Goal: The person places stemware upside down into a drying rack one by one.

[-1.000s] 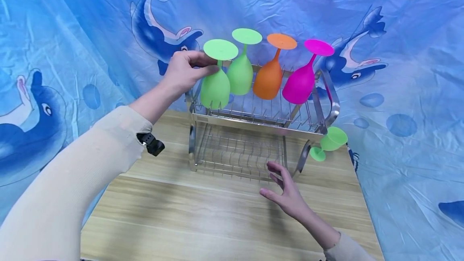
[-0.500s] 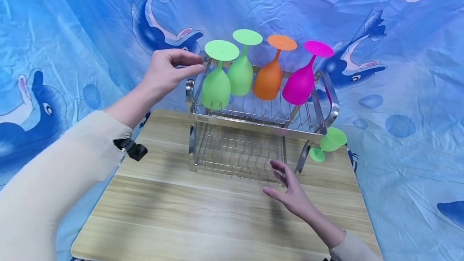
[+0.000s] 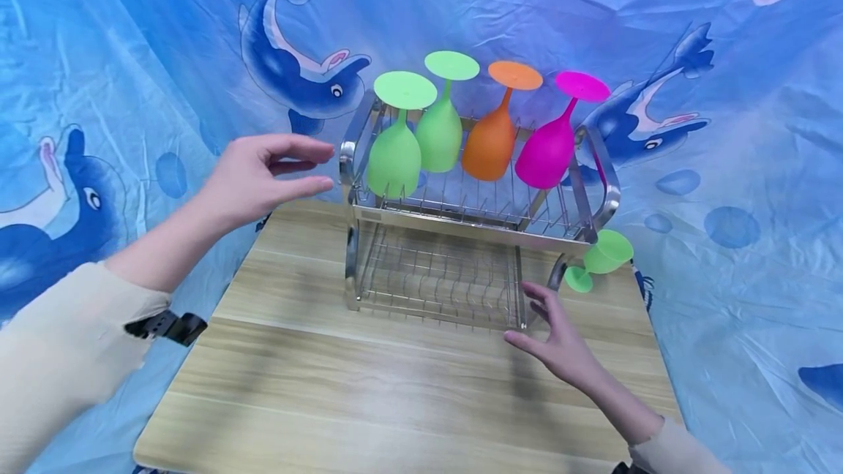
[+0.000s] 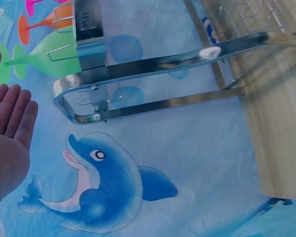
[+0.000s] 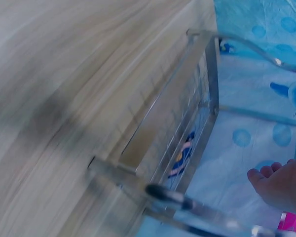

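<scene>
Upside down on the top tier of a metal dish rack point(image 3: 474, 229) stand a front green goblet point(image 3: 394, 159), a second green goblet point(image 3: 440, 134), an orange goblet point(image 3: 490, 145) and a magenta goblet point(image 3: 546, 152). Left of the rack my left hand point(image 3: 263, 174) hangs in the air, thumb and fingers apart, holding nothing. In the left wrist view that hand point(image 4: 12, 133) shows its straight fingers. My right hand point(image 3: 560, 339), also holding nothing, is in front of the rack's lower right corner. Behind it, on the table's right side, another green goblet point(image 3: 606, 253) lies tipped over.
The rack stands on a wooden table point(image 3: 369, 386), toward its back. Its lower wire tier point(image 3: 435, 276) sits close above the tabletop. A blue curtain point(image 3: 197, 57) printed with dolphins surrounds the table.
My left hand has let go of the front green goblet's stem and moved left and down, away from the rack. My right hand has shifted slightly right.
</scene>
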`<action>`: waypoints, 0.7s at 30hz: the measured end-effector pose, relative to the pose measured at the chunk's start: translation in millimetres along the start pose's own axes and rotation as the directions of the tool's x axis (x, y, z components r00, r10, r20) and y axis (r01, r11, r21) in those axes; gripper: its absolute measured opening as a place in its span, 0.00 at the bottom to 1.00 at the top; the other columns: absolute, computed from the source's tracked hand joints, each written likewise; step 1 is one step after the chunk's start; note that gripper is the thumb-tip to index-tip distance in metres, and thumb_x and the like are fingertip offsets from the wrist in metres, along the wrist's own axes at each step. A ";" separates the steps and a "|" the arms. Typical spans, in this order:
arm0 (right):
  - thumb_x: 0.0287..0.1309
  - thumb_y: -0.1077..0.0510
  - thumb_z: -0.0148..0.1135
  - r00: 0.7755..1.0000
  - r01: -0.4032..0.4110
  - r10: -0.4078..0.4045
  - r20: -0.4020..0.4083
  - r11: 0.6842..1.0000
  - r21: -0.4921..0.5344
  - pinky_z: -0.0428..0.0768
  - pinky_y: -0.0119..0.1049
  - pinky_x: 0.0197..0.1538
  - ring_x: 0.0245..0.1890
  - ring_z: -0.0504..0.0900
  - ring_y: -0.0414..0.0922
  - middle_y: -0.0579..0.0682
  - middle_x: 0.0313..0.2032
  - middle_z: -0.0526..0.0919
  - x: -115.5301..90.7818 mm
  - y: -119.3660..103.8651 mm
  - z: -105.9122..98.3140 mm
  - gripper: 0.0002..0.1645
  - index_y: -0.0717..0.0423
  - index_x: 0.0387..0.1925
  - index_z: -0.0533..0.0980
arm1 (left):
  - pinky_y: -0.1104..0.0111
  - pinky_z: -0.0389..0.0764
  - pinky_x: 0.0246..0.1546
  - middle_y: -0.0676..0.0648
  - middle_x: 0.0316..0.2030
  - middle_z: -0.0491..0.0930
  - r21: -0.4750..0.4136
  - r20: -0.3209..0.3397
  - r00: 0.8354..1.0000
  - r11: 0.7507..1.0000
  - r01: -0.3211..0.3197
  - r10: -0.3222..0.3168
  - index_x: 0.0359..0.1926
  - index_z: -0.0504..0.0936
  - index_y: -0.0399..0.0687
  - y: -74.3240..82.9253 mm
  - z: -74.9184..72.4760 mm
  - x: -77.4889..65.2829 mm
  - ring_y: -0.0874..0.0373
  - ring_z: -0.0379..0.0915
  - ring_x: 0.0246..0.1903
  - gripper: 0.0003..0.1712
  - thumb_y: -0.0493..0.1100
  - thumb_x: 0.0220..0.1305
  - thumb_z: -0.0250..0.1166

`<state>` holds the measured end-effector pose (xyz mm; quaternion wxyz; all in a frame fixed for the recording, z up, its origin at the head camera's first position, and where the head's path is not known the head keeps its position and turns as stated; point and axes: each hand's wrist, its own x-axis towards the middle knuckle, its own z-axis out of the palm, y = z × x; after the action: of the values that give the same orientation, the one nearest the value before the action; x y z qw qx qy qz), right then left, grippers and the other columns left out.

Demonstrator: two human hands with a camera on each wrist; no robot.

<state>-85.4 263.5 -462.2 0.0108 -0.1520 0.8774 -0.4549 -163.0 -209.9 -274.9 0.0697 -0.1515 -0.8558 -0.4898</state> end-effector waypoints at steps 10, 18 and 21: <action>0.61 0.60 0.79 0.997 -0.001 -0.006 -0.082 0.997 -0.081 0.66 0.25 0.74 0.73 0.65 0.70 0.70 0.74 0.64 -8.9 17.5 -39.7 0.53 0.68 0.77 0.57 | 0.82 0.79 0.57 0.46 0.60 0.86 0.040 0.032 0.998 0.997 -0.061 0.059 0.63 0.86 0.49 -23.8 15.3 -44.5 0.70 0.81 0.56 0.28 0.39 0.62 0.81; 0.63 0.68 0.74 0.961 -0.034 0.036 -0.274 0.999 0.011 0.67 0.13 0.64 0.69 0.69 0.48 0.67 0.70 0.66 -9.6 40.2 -68.5 0.50 0.71 0.77 0.56 | 0.79 0.81 0.56 0.43 0.56 0.88 -0.021 0.050 0.994 0.995 -0.097 0.098 0.60 0.87 0.44 -53.8 42.1 -68.8 0.70 0.84 0.53 0.27 0.33 0.59 0.81; 0.64 0.66 0.73 0.928 -0.102 0.115 -0.355 0.993 0.055 0.70 0.14 0.63 0.65 0.68 0.39 0.64 0.70 0.66 -5.5 48.9 -77.9 0.50 0.69 0.79 0.54 | 0.78 0.81 0.56 0.45 0.56 0.88 -0.033 0.079 0.994 0.996 -0.078 0.080 0.60 0.87 0.44 -62.8 51.9 -75.2 0.68 0.84 0.54 0.26 0.35 0.59 0.81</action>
<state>-104.9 353.4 -456.4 -0.1212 -0.0177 0.8635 -0.4893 -111.1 -209.5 -372.9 0.0524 -0.2058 -0.8438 -0.4929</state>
